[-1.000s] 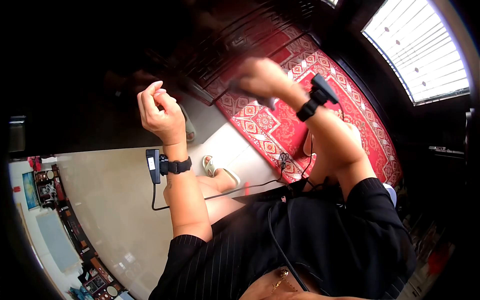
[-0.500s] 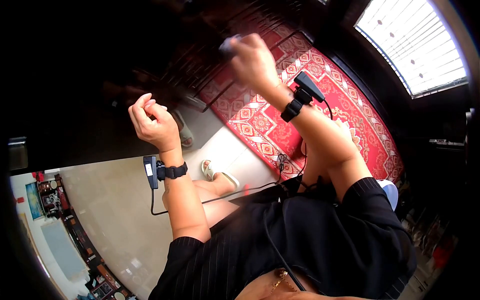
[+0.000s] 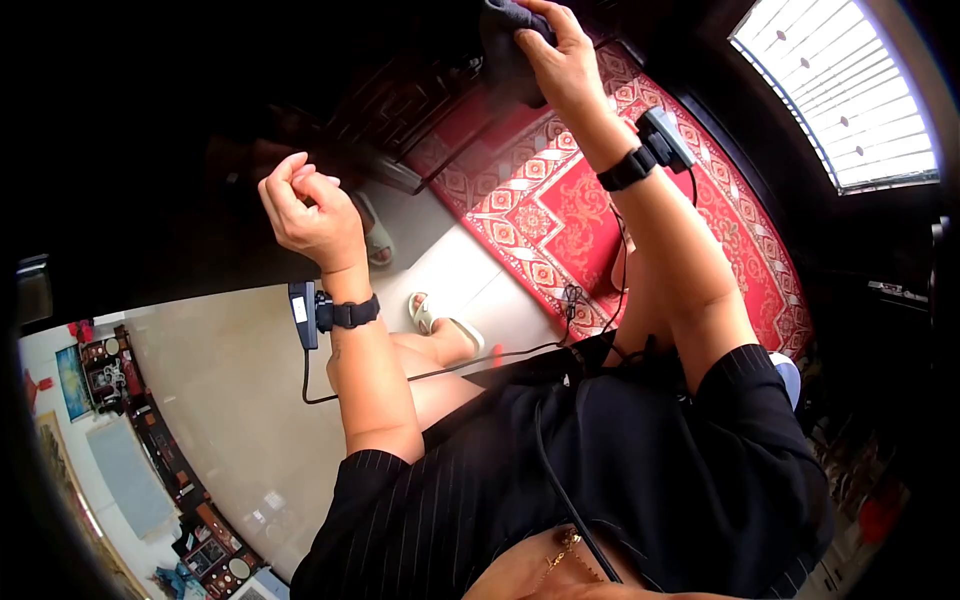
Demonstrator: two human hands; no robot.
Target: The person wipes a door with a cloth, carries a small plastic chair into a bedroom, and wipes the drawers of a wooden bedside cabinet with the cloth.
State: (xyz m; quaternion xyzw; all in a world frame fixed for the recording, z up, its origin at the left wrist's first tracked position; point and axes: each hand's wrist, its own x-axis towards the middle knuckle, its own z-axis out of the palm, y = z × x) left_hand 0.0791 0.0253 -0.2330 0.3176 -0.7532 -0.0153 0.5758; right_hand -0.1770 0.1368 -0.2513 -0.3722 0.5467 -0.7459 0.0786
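Nearest the person, the left hand (image 3: 315, 215) has its fingers loosely curled, holding nothing I can make out; whether it touches the dark tabletop (image 3: 130, 225), I can't tell. Farther out, the right hand (image 3: 570, 75) pinches a dark cloth (image 3: 508, 55) over the glossy surface. That looks light, limp and soft, best gripped by a bunched fold. Up there, the view cuts off its edge, and the far side sinks into blackness.

The dark cloth (image 3: 508, 48) looks soft and matt. The table (image 3: 150, 240) is dark and glossy, the rug (image 3: 585, 225) matt textile, the floor (image 3: 230, 400) smooth with a sheen, the necklace (image 3: 568, 541) shiny gold-toned metal
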